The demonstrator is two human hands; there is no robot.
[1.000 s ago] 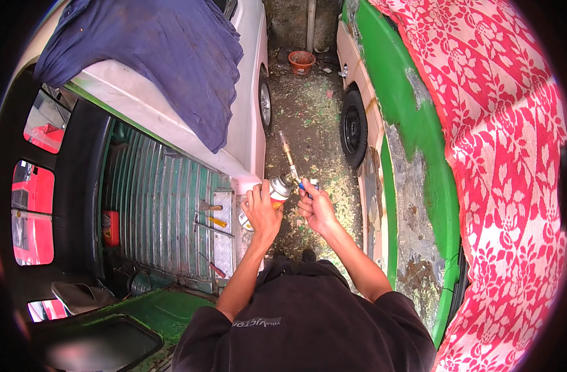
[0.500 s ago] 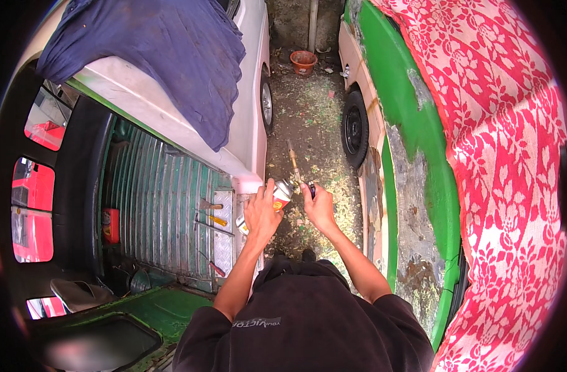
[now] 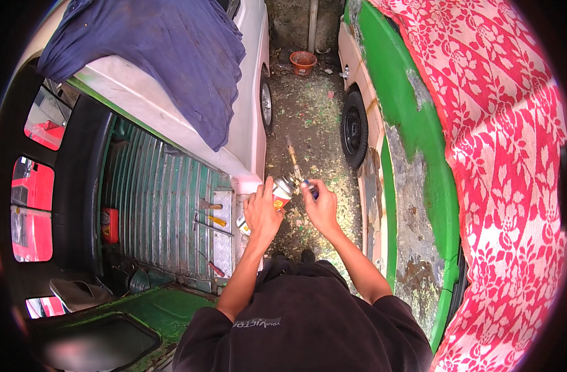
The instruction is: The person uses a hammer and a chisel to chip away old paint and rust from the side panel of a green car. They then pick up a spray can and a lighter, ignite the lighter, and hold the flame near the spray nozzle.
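My left hand (image 3: pixel 263 212) is wrapped round a white, red and yellow gas canister (image 3: pixel 282 191), tilted so its top leans right. From the canister's top a brass blow torch (image 3: pixel 294 157) points away from me, its tube out over the ground. No flame shows at its tip. Close beside the torch's valve end, my right hand (image 3: pixel 321 209) is closed on a small dark blue piece (image 3: pixel 314 192). Whether this is the torch's knob or a separate item, I cannot tell. My fingers hide part of it.
On my left, a pale vehicle under a blue cloth (image 3: pixel 172 62) has its ribbed green floor (image 3: pixel 159 186) exposed, with several hand tools (image 3: pixel 216 221) on the sill. At right stands a green vehicle (image 3: pixel 389 68) under a red floral cloth (image 3: pixel 500 155). An orange basin (image 3: pixel 303 62) sits ahead.
My right hand has shifted slightly, and more of the dark blue piece shows between its fingers. The torch tube has moved slightly left; my left hand stays closed on the canister.
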